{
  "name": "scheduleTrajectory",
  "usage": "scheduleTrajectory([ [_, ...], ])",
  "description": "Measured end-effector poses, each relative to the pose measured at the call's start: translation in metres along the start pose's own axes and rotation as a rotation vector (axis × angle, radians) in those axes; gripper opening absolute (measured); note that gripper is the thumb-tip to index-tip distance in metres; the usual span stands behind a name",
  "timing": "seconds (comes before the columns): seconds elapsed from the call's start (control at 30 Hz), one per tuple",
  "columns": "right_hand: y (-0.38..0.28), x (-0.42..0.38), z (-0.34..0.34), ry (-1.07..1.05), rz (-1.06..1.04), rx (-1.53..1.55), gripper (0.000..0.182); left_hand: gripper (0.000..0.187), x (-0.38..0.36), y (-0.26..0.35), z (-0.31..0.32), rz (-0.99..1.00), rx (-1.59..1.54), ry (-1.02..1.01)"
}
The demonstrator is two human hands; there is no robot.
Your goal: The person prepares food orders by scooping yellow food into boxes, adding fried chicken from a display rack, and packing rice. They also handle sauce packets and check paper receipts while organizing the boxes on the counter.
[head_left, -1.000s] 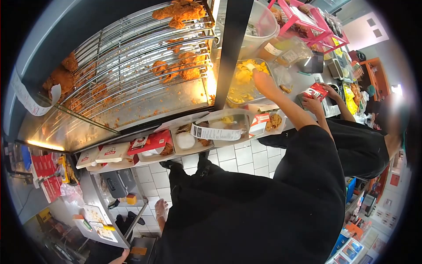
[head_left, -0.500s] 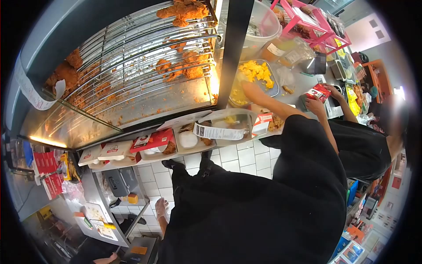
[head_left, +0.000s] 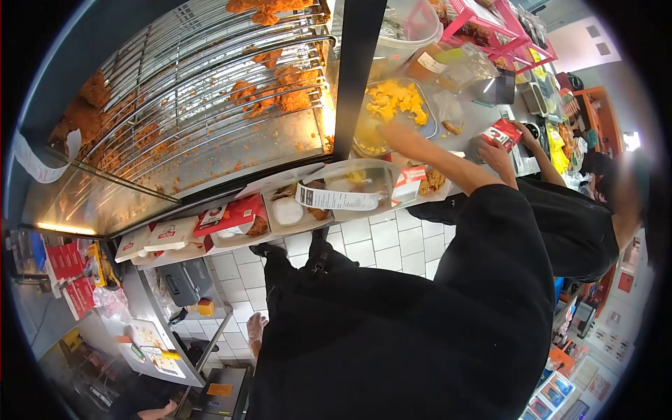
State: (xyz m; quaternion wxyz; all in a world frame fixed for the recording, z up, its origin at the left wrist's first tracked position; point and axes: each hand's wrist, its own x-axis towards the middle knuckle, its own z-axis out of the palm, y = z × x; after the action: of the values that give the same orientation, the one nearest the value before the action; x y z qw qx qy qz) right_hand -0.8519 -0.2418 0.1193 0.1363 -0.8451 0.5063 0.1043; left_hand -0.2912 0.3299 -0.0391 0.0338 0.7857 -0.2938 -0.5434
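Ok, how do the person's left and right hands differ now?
The left hand hangs low beside the body; the right hand is at the tray of yellow food. The left hand looks clear-gloved and fairly sharp; the right hand is blurred, its grip unclear.

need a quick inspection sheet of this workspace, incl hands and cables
surface: grey counter, much of it covered
job's things: tray of yellow food pieces; cartons lined up by the warming cabinet, a printed receipt lying across some
clutter: pink baskets and a clear tub beyond the tray; crumbs on the cabinet floor
right hand: at the tray, blurred, grip unclear
left hand: low beside the body, no object seen in it
cables: nothing seen clearly
surroundings: fried chicken on wire racks; co-worker holding a red box; tiled floor
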Motion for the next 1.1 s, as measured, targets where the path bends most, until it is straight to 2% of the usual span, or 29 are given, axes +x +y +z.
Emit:
scheduleTrajectory([
  [0.03, -0.003, -0.003, 0.006, -0.037, -0.046, 0.027, 0.013, 0.04, -0.015, 0.016, 0.005, 0.004, -0.19, 0.106],
  [0.1, -0.011, -0.002, 0.006, -0.072, -0.092, 0.054, 0.014, 0.047, -0.016, 0.037, 0.002, -0.134, -0.568, 0.177],
  [0.17, -0.021, -0.001, -0.009, -0.271, -0.119, 0.191, 0.017, 0.047, -0.024, 0.065, 0.0, -0.133, -0.563, 0.198],
  [0.2, -0.01, 0.006, 0.003, -0.272, -0.119, 0.193, 0.017, 0.047, -0.028, 0.072, -0.002, -0.129, -0.556, 0.222],
  [0.23, 0.012, 0.019, 0.023, -0.302, -0.156, 0.36, 0.019, 0.049, -0.017, 0.067, -0.004, -0.177, -0.696, 0.171],
  [0.27, 0.023, 0.026, 0.035, -0.329, -0.192, 0.527, 0.022, 0.049, -0.008, 0.056, -0.005, -0.175, -0.693, 0.172],
  [0.3, 0.009, 0.017, -0.007, -0.487, -0.079, 0.586, 0.026, 0.05, 0.0, 0.044, -0.005, -0.138, -0.622, 0.128],
  [0.33, 0.013, 0.017, -0.006, -0.484, -0.078, 0.59, 0.026, 0.05, 0.003, 0.037, -0.007, -0.102, -0.55, 0.084],
  [0.4, 0.032, 0.022, -0.001, -0.623, -0.019, 0.806, 0.026, 0.051, 0.005, 0.028, -0.008, -0.012, -0.368, 0.061],
  [0.47, 0.049, 0.025, 0.008, -0.622, -0.033, 0.784, 0.027, 0.051, -0.007, 0.041, -0.012, -0.18, -0.657, 0.149],
  [0.53, 0.058, 0.024, 0.009, -0.369, -0.126, 0.712, 0.024, 0.051, -0.017, 0.042, -0.014, -0.184, -0.656, 0.172],
  [0.57, 0.061, 0.022, 0.011, -0.371, -0.128, 0.714, 0.024, 0.051, -0.022, 0.042, -0.015, -0.188, -0.65, 0.19],
  [0.63, 0.057, 0.015, 0.008, -0.175, -0.076, 0.234, 0.021, 0.051, -0.024, 0.034, -0.015, -0.192, -0.677, 0.19],
  [0.67, 0.051, 0.01, 0.007, -0.176, -0.075, 0.237, 0.021, 0.051, -0.026, 0.026, -0.016, -0.197, -0.701, 0.186],
  [0.73, 0.026, 0.0, -0.001, -0.209, -0.014, 0.154, 0.018, 0.052, -0.032, 0.024, -0.019, -0.03, -0.362, 0.174],
  [0.8, -0.017, -0.012, -0.026, -0.199, 0.019, 0.192, 0.017, 0.052, -0.028, 0.018, -0.023, -0.049, -0.484, 0.078],
  [0.9, -0.032, -0.001, -0.019, -0.25, 0.033, 0.272, 0.016, 0.051, -0.022, 0.012, -0.016, 0.047, -0.351, 0.09],
  [0.93, -0.029, 0.008, -0.009, -0.308, 0.015, 0.312, 0.018, 0.051, -0.024, 0.021, -0.016, 0.08, -0.306, 0.096],
  [0.97, -0.013, 0.019, 0.007, -0.307, 0.016, 0.317, 0.018, 0.05, -0.027, 0.029, -0.012, -0.033, -0.424, 0.156],
  [1.0, 0.012, 0.031, 0.026, -0.296, -0.17, 0.377, 0.019, 0.049, -0.03, 0.039, -0.012, -0.145, -0.542, 0.216],
  [1.03, 0.03, 0.036, 0.036, -0.282, -0.356, 0.431, 0.021, 0.049, -0.026, 0.037, -0.016, -0.063, -0.39, 0.152],
  [1.07, 0.035, 0.034, 0.03, -0.28, -0.356, 0.43, 0.021, 0.049, -0.019, 0.028, -0.02, 0.026, -0.241, 0.103],
  [1.1, 0.04, 0.032, 0.018, -0.42, -0.197, 0.599, 0.024, 0.048, -0.021, 0.035, -0.02, -0.063, -0.405, 0.135],
])
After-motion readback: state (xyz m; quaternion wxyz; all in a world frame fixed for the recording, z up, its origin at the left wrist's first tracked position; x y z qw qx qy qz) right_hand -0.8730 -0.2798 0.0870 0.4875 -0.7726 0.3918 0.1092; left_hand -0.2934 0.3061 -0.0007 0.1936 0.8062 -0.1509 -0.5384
